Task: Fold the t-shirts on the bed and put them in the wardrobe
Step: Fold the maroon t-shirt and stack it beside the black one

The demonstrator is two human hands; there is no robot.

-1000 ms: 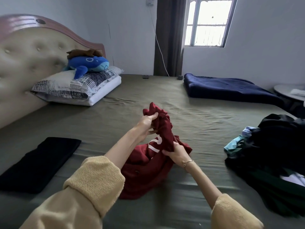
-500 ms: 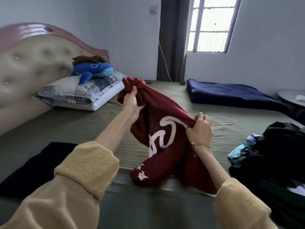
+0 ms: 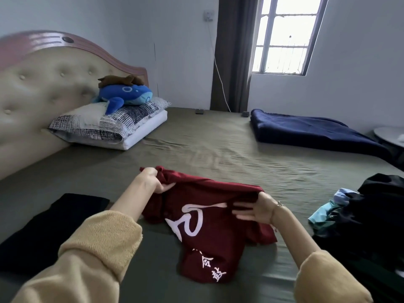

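Observation:
A dark red t-shirt [image 3: 207, 237] with white print is stretched between my hands just above the olive bed sheet [image 3: 218, 154]; its lower part lies crumpled on the sheet. My left hand [image 3: 153, 179] grips the shirt's upper left corner with curled fingers. My right hand [image 3: 258, 211] holds the upper right edge, its fingers straight across the front and the thumb hidden behind the cloth. A folded black garment [image 3: 50, 226] lies flat on the bed to the left. A heap of dark and light-blue clothes [image 3: 371, 215] sits at the right.
Stacked pillows [image 3: 113, 125] with a blue plush toy [image 3: 124, 95] lie against the padded headboard [image 3: 43, 84]. A navy blanket [image 3: 306, 132] lies at the far right of the bed. A round table [image 3: 389, 134] stands beyond the right edge. No wardrobe is in view.
My hands have spread apart and come down, so the bunched red shirt now hangs open low over the sheet. My right fingers went from curled to straight.

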